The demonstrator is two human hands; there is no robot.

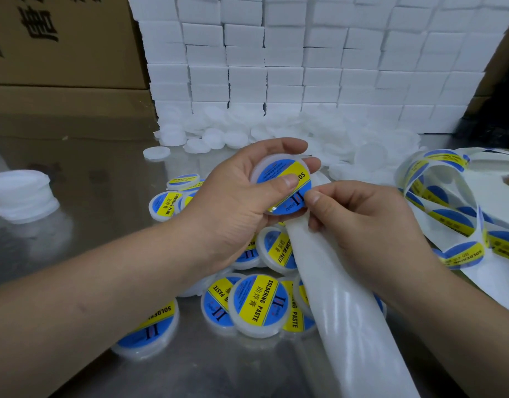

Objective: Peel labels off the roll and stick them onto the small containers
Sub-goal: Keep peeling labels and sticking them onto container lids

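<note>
The bare backing strip (348, 311) runs from 5 o'clock toward 11. The right hand (371, 222) curls round its far end. At its 10 o'clock, touching, the left hand (233, 202) grips the container (272, 168), thumb pressing the label (302, 178). Blank containers (219, 139) lie beyond.

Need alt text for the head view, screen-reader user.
The left hand holds a small round white plastic container while its thumb presses a blue-and-yellow round label onto it; the right hand grips the white backing strip. Labelled containers lie beneath on the metal table.
</note>
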